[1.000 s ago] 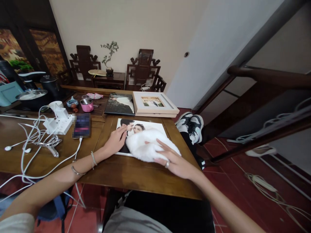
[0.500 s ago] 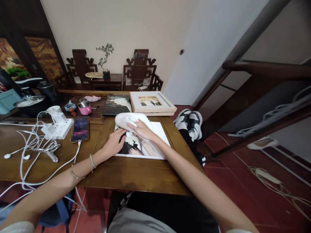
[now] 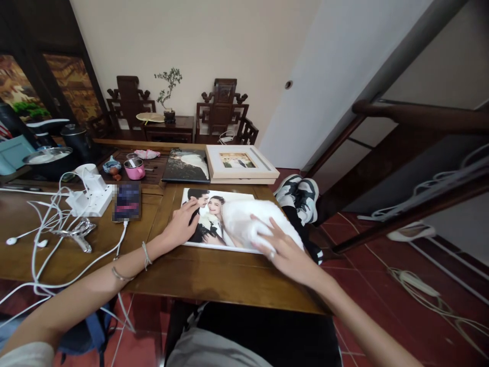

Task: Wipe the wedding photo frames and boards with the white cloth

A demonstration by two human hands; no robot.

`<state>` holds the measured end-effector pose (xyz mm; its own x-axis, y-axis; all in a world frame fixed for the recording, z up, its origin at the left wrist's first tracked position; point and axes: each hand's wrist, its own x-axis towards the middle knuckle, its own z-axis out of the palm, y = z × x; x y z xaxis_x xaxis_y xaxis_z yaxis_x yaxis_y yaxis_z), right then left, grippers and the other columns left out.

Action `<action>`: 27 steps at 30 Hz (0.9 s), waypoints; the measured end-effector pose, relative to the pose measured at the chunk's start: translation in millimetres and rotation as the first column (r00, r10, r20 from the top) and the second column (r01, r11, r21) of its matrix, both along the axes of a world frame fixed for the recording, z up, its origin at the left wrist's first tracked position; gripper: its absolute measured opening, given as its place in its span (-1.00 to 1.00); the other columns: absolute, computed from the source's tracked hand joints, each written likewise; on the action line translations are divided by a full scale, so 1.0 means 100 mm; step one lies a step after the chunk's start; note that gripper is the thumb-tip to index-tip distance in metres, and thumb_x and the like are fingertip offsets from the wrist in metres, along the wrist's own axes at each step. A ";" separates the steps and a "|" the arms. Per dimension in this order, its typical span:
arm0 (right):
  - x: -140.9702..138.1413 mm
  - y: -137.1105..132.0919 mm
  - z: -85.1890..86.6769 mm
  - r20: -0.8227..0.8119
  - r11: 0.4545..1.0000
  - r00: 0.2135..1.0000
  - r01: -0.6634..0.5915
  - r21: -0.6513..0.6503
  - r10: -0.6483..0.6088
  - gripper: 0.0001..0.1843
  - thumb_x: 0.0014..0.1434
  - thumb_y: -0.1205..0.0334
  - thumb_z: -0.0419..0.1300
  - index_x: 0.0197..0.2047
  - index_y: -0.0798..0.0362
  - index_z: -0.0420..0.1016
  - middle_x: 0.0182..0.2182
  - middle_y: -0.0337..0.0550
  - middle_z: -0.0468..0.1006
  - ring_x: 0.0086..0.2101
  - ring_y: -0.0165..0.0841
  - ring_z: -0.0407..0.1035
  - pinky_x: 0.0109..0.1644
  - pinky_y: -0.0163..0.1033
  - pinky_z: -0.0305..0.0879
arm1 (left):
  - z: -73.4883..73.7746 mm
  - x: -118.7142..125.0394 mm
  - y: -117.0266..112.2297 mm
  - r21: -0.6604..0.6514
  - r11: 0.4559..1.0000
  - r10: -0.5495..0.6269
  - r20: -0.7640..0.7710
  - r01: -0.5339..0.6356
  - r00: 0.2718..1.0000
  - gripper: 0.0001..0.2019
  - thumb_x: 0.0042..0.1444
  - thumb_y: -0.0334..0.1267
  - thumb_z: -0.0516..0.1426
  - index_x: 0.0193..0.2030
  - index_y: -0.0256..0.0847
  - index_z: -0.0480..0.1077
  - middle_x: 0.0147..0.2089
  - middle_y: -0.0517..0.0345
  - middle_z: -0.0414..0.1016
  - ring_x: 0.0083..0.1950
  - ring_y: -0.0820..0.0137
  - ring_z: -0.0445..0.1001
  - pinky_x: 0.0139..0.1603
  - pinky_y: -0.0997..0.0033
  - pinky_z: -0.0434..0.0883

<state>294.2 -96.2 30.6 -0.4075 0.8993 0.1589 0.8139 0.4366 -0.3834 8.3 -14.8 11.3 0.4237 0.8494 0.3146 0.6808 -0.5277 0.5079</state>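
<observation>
Behind the table's (image 3: pixel 183 278) bare front strip, the photo (image 3: pixel 212 232) is touched by the left hand (image 3: pixel 182 223), fingers straightened, the cloth (image 3: pixel 252 214) by the right hand (image 3: pixel 284 251), fingers spread (clamping cannot be told). Beyond, room is limited by a picture frame (image 3: pixel 240 162).

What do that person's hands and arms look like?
The left hand is bare; up that arm are a thin pale wristband, a silvery bangle and a light sleeve. The right hand wears a silvery ring; no sleeve shows there.
</observation>
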 end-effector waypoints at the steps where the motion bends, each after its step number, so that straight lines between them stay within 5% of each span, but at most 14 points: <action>1: -0.03 -0.18 0.03 0.015 0.999 0.999 -0.040 0.012 0.040 -0.57 0.34 -0.01 -0.08 -0.11 -0.01 0.56 0.33 -0.07 0.15 0.31 -0.03 -0.07 0.36 0.23 -0.14 | 0.00 0.00 0.00 0.001 1.000 0.003 -0.003 -0.003 1.000 -0.60 0.29 -0.28 -0.08 0.23 -0.26 0.28 0.34 -0.11 0.23 0.41 0.20 0.11 0.34 0.00 0.16; 4: -0.12 -0.51 0.12 0.042 0.992 0.991 -0.125 0.004 0.125 -0.61 0.34 0.04 -0.04 -0.22 0.00 0.56 0.34 -0.10 0.11 0.32 -0.05 -0.09 0.38 0.20 -0.16 | -0.01 0.00 0.01 0.003 1.000 0.005 -0.021 -0.005 1.000 -0.60 0.29 -0.27 -0.08 0.23 -0.24 0.27 0.34 -0.10 0.22 0.41 0.21 0.10 0.35 0.03 0.16; 6: -0.16 -0.48 0.16 0.042 0.988 0.987 -0.152 -0.019 0.153 -0.60 0.35 0.04 -0.07 -0.19 0.01 0.56 0.32 -0.09 0.17 0.32 -0.07 -0.08 0.38 0.19 -0.17 | -0.02 -0.01 0.02 0.004 1.000 0.009 -0.031 -0.009 0.999 -0.61 0.29 -0.27 -0.07 0.21 -0.26 0.30 0.34 -0.13 0.23 0.41 0.20 0.11 0.34 0.02 0.16; 14: -0.14 0.86 0.08 -0.023 0.996 0.996 0.087 -0.004 -0.087 -0.49 0.34 -0.02 -0.14 0.09 0.02 0.48 0.17 -0.03 0.42 0.25 -0.01 0.12 0.35 0.23 -0.16 | -0.02 -0.03 0.03 0.039 0.999 -0.013 0.003 0.013 1.000 -0.64 0.28 -0.26 -0.04 0.16 -0.24 0.35 0.32 -0.11 0.26 0.38 0.19 0.16 0.34 0.04 0.19; 17: -0.17 1.07 0.08 -0.026 0.995 0.995 0.100 0.013 -0.100 -0.49 0.36 0.01 -0.16 0.10 0.03 0.47 0.14 0.00 0.46 0.22 0.00 0.17 0.34 0.28 -0.22 | -0.01 -0.02 0.02 0.022 1.000 0.010 0.023 -0.011 1.000 -0.63 0.27 -0.27 -0.04 0.18 -0.24 0.33 0.34 -0.11 0.23 0.38 0.19 0.16 0.35 0.04 0.17; 20: -0.22 0.84 0.08 -0.005 0.998 0.998 0.056 0.029 -0.056 -0.52 0.35 0.04 -0.12 0.09 0.07 0.46 0.16 0.03 0.42 0.26 0.02 0.09 0.33 0.32 -0.25 | -0.02 -0.02 0.01 0.017 1.000 0.013 0.035 -0.013 0.999 -0.62 0.27 -0.27 -0.04 0.20 -0.25 0.30 0.35 -0.12 0.21 0.39 0.19 0.15 0.36 0.03 0.16; 27: -0.26 -0.31 0.16 0.055 0.986 0.984 -0.168 0.013 0.167 -0.61 0.35 0.12 -0.08 -0.05 0.06 0.53 0.26 0.08 0.27 0.33 -0.04 -0.11 0.34 0.28 -0.18 | -0.03 -0.01 0.02 -0.008 1.000 0.014 -0.010 -0.014 1.000 -0.60 0.29 -0.26 -0.08 0.22 -0.24 0.26 0.36 -0.11 0.20 0.40 0.19 0.11 0.34 0.00 0.16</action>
